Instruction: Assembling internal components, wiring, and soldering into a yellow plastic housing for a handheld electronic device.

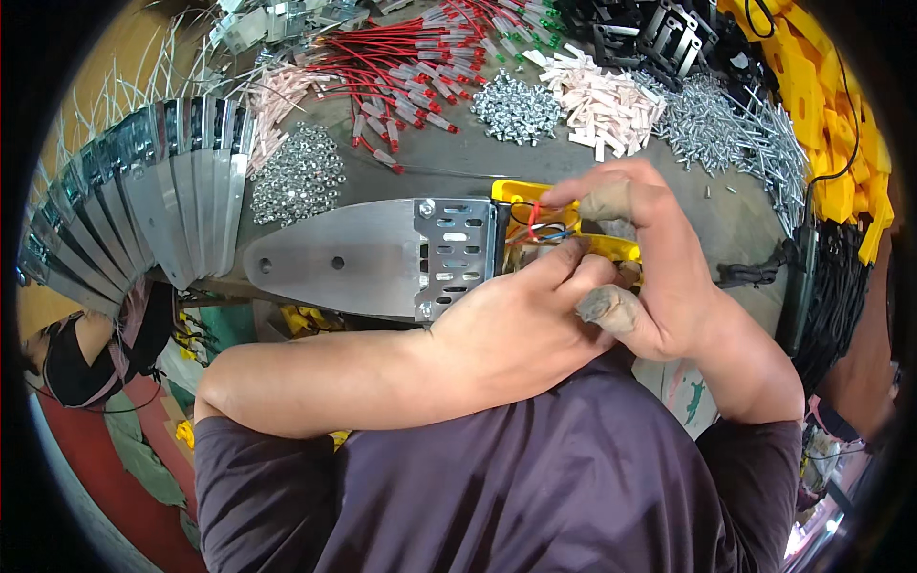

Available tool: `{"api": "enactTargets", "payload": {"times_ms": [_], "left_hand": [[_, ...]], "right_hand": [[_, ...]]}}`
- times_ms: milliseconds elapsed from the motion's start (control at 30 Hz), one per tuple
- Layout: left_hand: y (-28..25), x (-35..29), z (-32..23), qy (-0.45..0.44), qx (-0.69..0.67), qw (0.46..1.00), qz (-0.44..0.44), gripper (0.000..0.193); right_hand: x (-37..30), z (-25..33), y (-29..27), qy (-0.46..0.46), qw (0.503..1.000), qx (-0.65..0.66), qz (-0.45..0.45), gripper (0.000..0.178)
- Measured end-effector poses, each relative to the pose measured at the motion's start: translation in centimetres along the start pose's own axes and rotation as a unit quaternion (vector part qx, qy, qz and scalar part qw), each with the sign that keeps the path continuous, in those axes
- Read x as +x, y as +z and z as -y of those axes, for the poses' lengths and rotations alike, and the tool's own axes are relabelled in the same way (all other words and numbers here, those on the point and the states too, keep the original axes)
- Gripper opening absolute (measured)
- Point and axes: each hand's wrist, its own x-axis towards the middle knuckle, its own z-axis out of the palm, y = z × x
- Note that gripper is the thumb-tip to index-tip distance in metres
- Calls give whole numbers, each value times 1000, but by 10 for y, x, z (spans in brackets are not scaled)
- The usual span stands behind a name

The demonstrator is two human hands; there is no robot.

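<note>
Yellow housing (pixel 523 194) on the metal blade (pixel 363 256) is steadied by the right hand (pixel 659 258) so the left hand (pixel 516 329) fingers can pinch its wires (pixel 535 227)

A single head-worn fisheye view looks steeply down from above the person's own chest onto the worktop (pixel 449 162), close enough that both forearms rise from the lower edge and fill the middle. The far side of the worktop lies toward the top of the frame, and straight edges bow toward the dark round rim.
</note>
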Motion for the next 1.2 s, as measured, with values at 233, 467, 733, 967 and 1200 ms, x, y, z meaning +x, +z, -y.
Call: {"api": "enactTargets", "payload": {"times_ms": [233,467,733,967,1200], "left_hand": [[6,1,-2,14,27,999,-17,20],[1,-2,1,6,-1,1000,-24,21],[4,0,-2,4,24,1000,4,18],[2,-3,1,29,48,998,-12,27],[3,0,-3,2,20,1000,4,30]], "right_hand": [[-2,5,-6,48,998,4,39,60],[24,8,-18,-31,962,-132,235,67],[2,-3,-3,66,988,130,61,73],[24,8,-13,-14,981,-60,185,73],[-21,2,-15,48,994,95,-38,60]]}}
